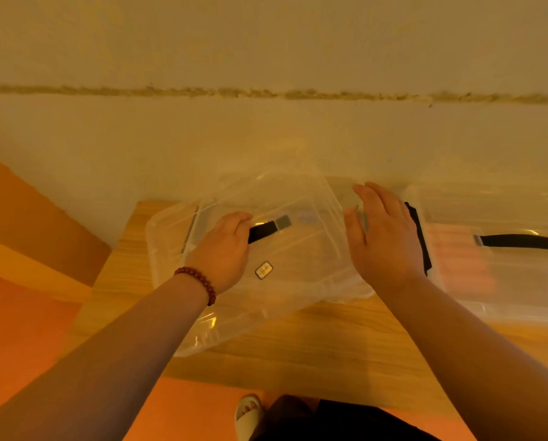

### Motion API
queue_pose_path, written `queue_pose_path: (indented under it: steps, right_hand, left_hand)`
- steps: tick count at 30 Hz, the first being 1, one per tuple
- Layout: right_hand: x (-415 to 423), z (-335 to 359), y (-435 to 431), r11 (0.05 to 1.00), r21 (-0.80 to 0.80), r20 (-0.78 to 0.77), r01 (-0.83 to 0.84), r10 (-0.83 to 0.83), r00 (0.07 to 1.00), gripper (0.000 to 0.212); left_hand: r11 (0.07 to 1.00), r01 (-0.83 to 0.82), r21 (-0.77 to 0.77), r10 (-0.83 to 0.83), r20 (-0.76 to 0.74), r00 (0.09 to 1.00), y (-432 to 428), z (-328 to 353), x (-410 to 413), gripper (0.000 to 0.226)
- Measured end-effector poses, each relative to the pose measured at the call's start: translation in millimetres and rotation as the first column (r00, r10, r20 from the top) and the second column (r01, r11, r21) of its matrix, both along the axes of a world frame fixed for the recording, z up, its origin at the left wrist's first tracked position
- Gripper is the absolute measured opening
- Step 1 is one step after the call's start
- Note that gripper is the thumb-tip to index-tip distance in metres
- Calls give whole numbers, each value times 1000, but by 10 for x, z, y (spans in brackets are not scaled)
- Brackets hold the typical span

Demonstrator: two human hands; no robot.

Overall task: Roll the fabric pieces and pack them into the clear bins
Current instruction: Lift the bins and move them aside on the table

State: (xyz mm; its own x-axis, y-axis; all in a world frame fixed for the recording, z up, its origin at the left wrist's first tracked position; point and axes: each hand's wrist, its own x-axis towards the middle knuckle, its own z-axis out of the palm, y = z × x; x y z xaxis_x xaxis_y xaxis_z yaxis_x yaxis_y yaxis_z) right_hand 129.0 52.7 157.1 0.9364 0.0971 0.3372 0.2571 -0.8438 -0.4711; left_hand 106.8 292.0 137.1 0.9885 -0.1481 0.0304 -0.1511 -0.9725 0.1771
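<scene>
On the worktop (298, 345), the black handle (267, 231) of the clear bin (301, 275) is clamped by the left hand (224, 249); the grip of the right hand (384, 240) is held apart. At three o'clock a second bin (508, 281) is cut off, blurred.

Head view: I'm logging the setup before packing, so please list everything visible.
table: one, light wood, centre
floor: orange, around the table
wall: whitish, behind the table
middle bin: one, clear, mid-table
right bin: one, clear, table's right edge
middle handle: one, black, on the middle bin
right handle: one, black, on the right bin
black piece: one, between the bins, unclear what
label: one, gold with a dark rim, on the middle bin
pink stuff: blurred, inside the right bin
bracelet: one, red-brown beads, left wrist
slipper: one, white, bottom edge
left hand: grips the middle handle
right hand: open, at the middle bin's right side
</scene>
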Motion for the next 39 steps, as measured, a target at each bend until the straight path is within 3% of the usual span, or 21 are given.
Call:
queue_pose_path:
  steps: [6,11,18,24,29,39]
  right_hand:
    - [72,-114,-9,967,-204,-212,-149,105,972,50]
    - [110,-379,3,908,-326,-436,-263,103,894,58]
    - [336,-450,19,840,-439,-436,-318,110,893,60]
    - [342,-434,298,851,-428,-483,-304,69,873,60]
    - [358,-557,559,800,-498,-516,-334,36,856,67]
    - [56,-601,571,809,-498,-523,-313,8,852,69]
  left_hand:
    - [961,239,137,-236,-36,971,-387,-106,259,48]
    - [955,252,159,-246,-57,968,-470,-158,454,47]
    - [993,98,70,-91,-94,991,-307,-166,528,48]
    - [989,-59,133,87,-219,972,-48,-291,428,57]
    - [989,-80,128,111,-263,958,-52,-347,472,57]
    - [990,-51,131,84,-260,962,-9,-412,208,56]
